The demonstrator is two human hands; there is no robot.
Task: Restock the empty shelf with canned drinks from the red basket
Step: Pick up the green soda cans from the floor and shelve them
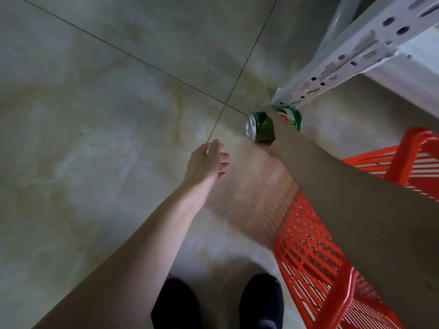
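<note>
The right hand (pixel 273 124) is mostly hidden behind its own forearm, so its grip on the green can (pixel 257 127) cannot be judged. The red basket (pixel 316 262) runs off the right edge, its contents hidden. The white shelf upright (pixel 344 60) is blurred and cut off at the top.

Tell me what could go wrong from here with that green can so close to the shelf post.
1. The right hand holds the green can on its side right by the white shelf post; it could knock the metal and slip.
2. The right forearm hides most of the grip, so how secure it is cannot be told.
3. The left hand is open and empty, apart from the can, likely too far to catch it above the tiled floor.
</note>
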